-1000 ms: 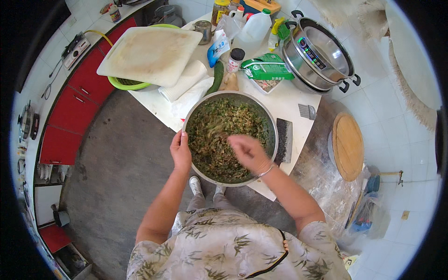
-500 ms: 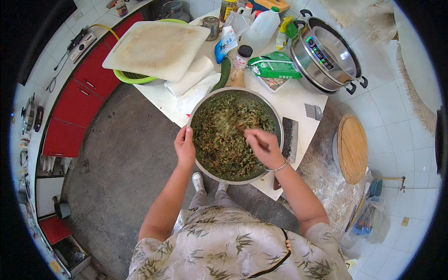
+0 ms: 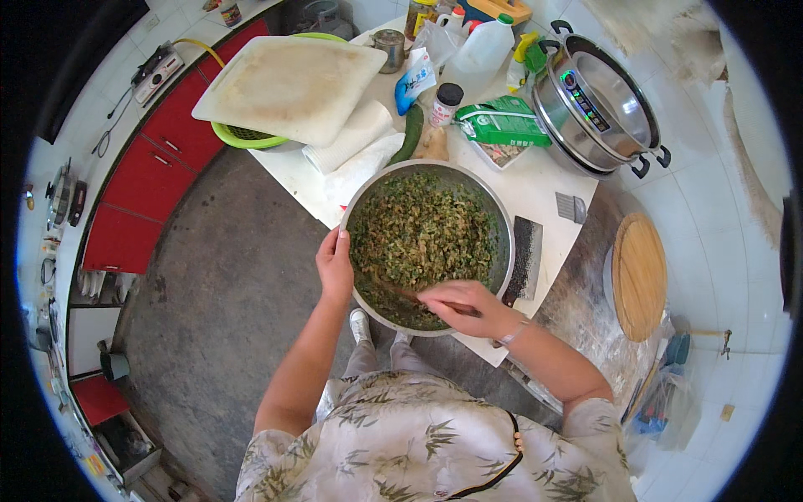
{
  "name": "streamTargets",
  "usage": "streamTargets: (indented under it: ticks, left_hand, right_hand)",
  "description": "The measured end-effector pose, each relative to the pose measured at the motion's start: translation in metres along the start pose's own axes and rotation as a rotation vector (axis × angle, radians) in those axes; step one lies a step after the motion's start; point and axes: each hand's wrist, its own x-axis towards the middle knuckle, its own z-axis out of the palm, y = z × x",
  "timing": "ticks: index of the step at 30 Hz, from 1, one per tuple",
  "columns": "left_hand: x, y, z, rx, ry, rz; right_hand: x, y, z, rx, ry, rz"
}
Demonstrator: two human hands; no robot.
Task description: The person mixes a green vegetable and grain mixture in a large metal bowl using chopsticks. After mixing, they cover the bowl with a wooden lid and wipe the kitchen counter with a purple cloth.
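Note:
A large steel bowl (image 3: pixel 501 219) sits at the table's near edge, partly overhanging it. It is filled with a chopped green and brown mixture (image 3: pixel 422 226). My left hand (image 3: pixel 335 269) grips the bowl's left rim, thumb on top and fingers below. Inside the near part of the bowl, my right hand (image 3: pixel 467 305) is closed around a thin brown utensil (image 3: pixel 406 293). Its far end is sunk in the mixture, so its kind cannot be made out. Just right of the bowl lies a cleaver (image 3: pixel 525 255) with a dark blade.
Behind the bowl are a cucumber (image 3: pixel 411 134), a dark-lidded jar (image 3: pixel 446 105), a green package (image 3: pixel 506 121) and a paper roll (image 3: pixel 355 138). A white cutting board (image 3: pixel 288 88) rests on a green basket (image 3: pixel 238 140). At right stand a steel pot (image 3: pixel 577 109) and a round wooden board (image 3: pixel 640 276).
My right hand has swept the utensil from the bowl's middle toward its near side, heaping the mixture farther back. My left hand keeps its hold on the rim. The whole view has shifted slightly.

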Motion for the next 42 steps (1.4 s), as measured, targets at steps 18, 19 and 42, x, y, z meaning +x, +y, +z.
streamTargets:
  ticks: [18, 19, 42]
  left_hand:
    - [0.001, -0.004, 0.001, -0.018, 0.017, 0.033]
    - [0.003, -0.007, 0.001, -0.03, -0.006, 0.045]
    - [0.017, -0.007, 0.036, 0.293, -0.119, 0.23]
  right_hand:
    - [-0.037, -0.044, 0.023, -0.306, 0.078, 0.072]
    - [-0.028, -0.029, 0.027, -0.258, 0.104, 0.027]
    - [-0.031, 0.02, -0.066, 0.181, 0.431, 0.421]
